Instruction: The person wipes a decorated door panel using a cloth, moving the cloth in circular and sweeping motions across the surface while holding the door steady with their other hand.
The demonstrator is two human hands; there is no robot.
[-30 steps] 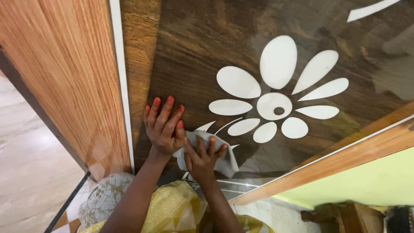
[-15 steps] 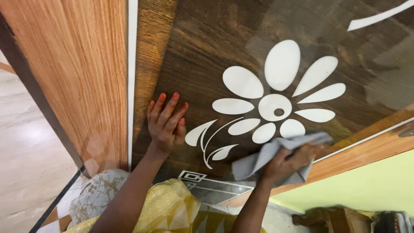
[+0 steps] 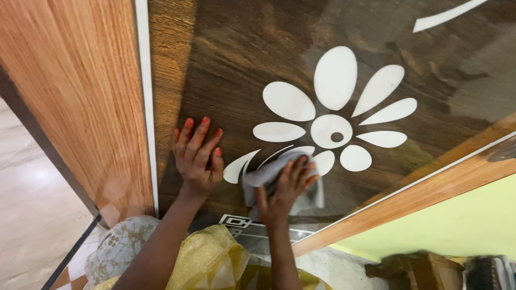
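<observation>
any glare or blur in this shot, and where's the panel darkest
Head view: pale reflections sheen the dark wood panel at upper right; it looks darkest above the left hand. The right hand and grey cloth are slightly motion-blurred; the white flower stays sharp.

glossy dark wood panel (image 3: 258, 59), soft grey cloth (image 3: 263, 174)

— Item: the person, seen from above. What is worn?
— A yellow garment (image 3: 212, 258) with a paler triangle pattern, and a cream cloth (image 3: 121, 249) with gold leaf print beside it.
— Arms?
— Bare to the elbow, no sleeves in view.
— Hands?
— Left hand (image 3: 196, 158): red-painted nails. Right hand (image 3: 285, 188): nails not clearly seen.
</observation>
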